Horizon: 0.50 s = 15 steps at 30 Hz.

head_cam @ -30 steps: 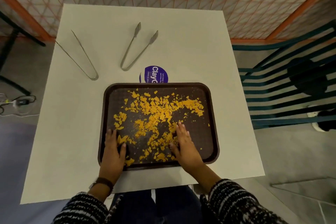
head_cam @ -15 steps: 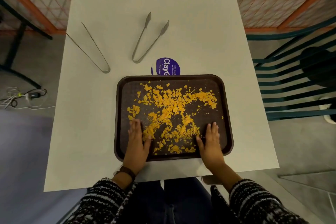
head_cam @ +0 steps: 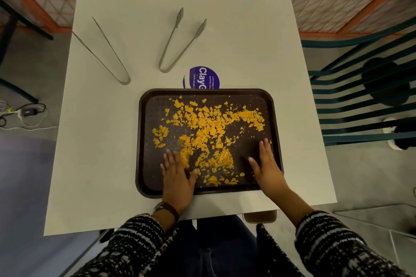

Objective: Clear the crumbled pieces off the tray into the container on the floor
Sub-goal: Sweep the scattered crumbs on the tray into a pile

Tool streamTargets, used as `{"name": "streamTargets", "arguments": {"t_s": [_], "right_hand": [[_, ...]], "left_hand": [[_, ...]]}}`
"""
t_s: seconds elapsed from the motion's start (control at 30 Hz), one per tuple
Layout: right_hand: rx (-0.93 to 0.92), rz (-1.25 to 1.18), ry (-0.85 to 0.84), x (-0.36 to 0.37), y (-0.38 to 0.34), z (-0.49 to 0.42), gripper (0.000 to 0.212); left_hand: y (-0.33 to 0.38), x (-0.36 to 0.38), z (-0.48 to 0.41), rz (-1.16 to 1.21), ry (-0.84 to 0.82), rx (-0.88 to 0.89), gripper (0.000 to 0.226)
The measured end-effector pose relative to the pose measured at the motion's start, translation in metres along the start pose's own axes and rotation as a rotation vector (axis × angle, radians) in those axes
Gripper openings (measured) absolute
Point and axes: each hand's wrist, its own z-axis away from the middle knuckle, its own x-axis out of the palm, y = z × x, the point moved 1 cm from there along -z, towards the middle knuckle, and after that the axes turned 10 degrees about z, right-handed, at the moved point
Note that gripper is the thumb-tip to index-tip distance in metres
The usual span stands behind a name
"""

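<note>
A dark brown tray [head_cam: 273, 105] lies on the white table [head_cam: 108, 141] near its front edge. Orange crumbled pieces [head_cam: 207, 128] are scattered over most of the tray's floor. My left hand [head_cam: 177, 177] lies flat, palm down, on the tray's near left part, its fingers touching some pieces. Flat on the near right part of the tray rests my right hand [head_cam: 267, 164], beside the crumbs on a bare patch. Both hands hold nothing. A small brown-rimmed container [head_cam: 260, 217] shows partly below the table's front edge, by my right forearm.
Two metal tongs lie on the far half of the table, one at the left [head_cam: 105, 51] and one at the middle [head_cam: 180, 40]. A purple round sticker [head_cam: 202, 77] peeks out behind the tray. A teal slatted chair [head_cam: 364, 96] stands to the right. Cables [head_cam: 24, 112] lie on the floor at left.
My hands have spread apart on the tray: the right hand slid to the right off the crumbs onto bare tray, and the left hand moved slightly inward. The camera view shifted.
</note>
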Motion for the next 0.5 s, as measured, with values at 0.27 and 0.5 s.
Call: {"name": "streamTargets", "arguments": {"t_s": [0.27, 0.5], "right_hand": [[0.097, 0.142, -0.015, 0.044, -0.01, 0.02, 0.087], [-0.274, -0.188, -0.121, 0.039, -0.058, 0.021, 0.06]], "left_hand": [[0.026, -0.013, -0.001, 0.336, -0.18, 0.147, 0.071], [-0.007, -0.085, 0.001, 0.32, 0.066, 0.064, 0.05]]}}
